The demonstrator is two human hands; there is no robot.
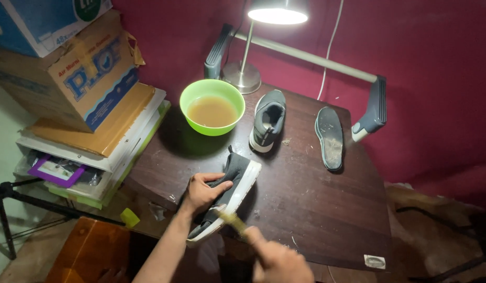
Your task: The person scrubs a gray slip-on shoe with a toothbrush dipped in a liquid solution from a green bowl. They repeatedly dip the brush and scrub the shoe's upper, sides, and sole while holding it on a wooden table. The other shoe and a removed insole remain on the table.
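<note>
My left hand (203, 192) grips a grey sneaker with a white sole (237, 183), holding it on its side at the near edge of the dark wooden table (316, 199). My right hand (277, 259) holds a small brush (232, 220) whose bristled end touches the sneaker's white sole. The second grey sneaker (267, 120) stands upright farther back. A green bowl (212, 106) of murky brown water sits to its left. A loose dark insole (330, 137) lies to the right.
A lit desk lamp (253, 47) stands at the back against a red wall. Stacked cardboard boxes (70, 57) and papers sit on the left. A grey-handled bar (306, 55) crosses behind the table. A tripod leg (12, 194) is at far left.
</note>
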